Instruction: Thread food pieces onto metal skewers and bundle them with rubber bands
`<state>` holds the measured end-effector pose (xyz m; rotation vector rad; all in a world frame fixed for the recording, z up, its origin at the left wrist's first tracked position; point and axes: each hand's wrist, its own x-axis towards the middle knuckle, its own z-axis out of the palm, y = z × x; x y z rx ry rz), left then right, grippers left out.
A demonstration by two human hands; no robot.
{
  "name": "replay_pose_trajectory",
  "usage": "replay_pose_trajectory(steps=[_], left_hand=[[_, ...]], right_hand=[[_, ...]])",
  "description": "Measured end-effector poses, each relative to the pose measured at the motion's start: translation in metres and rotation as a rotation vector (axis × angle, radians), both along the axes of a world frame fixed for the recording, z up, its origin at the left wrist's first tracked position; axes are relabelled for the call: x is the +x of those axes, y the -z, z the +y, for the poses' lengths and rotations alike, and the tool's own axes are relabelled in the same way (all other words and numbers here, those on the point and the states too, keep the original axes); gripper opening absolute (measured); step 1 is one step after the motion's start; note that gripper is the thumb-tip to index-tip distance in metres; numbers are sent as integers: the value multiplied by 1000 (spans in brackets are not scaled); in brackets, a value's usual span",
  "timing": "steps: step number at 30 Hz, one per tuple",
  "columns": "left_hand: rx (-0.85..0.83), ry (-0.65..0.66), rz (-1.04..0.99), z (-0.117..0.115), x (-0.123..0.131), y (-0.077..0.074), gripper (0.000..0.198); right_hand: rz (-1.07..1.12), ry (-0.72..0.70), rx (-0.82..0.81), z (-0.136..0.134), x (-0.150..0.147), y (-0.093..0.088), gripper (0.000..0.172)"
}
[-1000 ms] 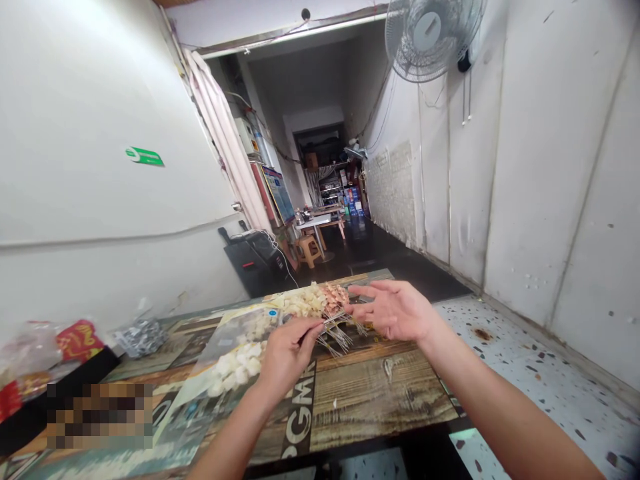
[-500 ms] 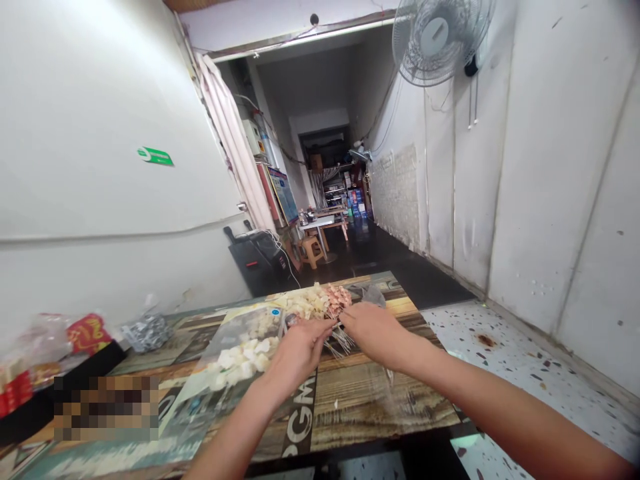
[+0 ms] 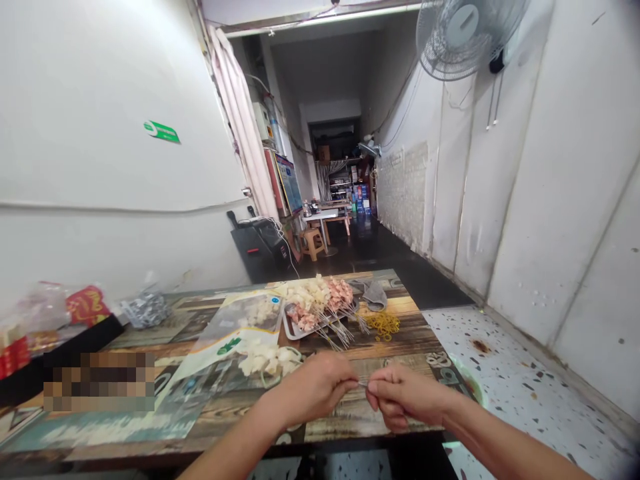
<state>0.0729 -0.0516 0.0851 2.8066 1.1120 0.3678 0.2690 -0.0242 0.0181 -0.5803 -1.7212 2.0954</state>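
Note:
My left hand is closed over the table's near side, with skewers of white food pieces fanning out to its left. Thin grey stick ends show between the two hands. My right hand is closed in a pinch close to them; what its fingers hold is too small to make out. Beyond the hands, a metal tray bears skewers of pink meat and pale pieces, their bare sticks pointing toward me. Yellow rubber bands lie in a pile right of the tray.
A clear plastic bag lies flat left of the tray. A grey cloth sits at the table's far right. Packets in a black tray and a silvery bag stand at the left. A wall fan hangs upper right.
Both hands have drawn back from the tray toward me, the white skewers moving along with the left. The tray and the yellow rubber bands have come into sight. The camera view has shifted slightly.

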Motion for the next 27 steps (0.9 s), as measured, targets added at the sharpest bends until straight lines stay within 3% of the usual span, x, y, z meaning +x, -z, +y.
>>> replay_pose_trajectory(steps=[2, 5, 7, 10, 13, 15, 18, 20, 23, 27], left_hand=[[54, 25, 41, 2, 1, 0, 25], [309, -36, 65, 3, 2, 3, 22], [505, -106, 11, -1, 1, 8, 31], [612, -139, -92, -11, -9, 29, 35], [629, -251, -178, -19, -31, 67, 33], [605, -401, -270, -21, -50, 95, 32], [567, -560, -463, -25, -73, 129, 28], [536, -622, -544, -28, -80, 139, 25], [470, -658, -587, -29, -82, 144, 24], [384, -656, -632, -29, -81, 142, 24]], right_hand=[[131, 23, -177, -2, -5, 16, 31], [239, 139, -225, 4, -17, 28, 34], [246, 281, -110, 16, -28, 28, 35], [116, 515, 199, 48, -50, 24, 37], [-190, 689, 482, 84, -74, 19, 37], [-359, 755, 600, 103, -88, 19, 38], [-519, 772, 723, 120, -101, 21, 35], [-642, 759, 831, 122, -104, 23, 31], [-797, 706, 959, 118, -104, 22, 32], [-1084, 639, 1157, 105, -100, 11, 48]])
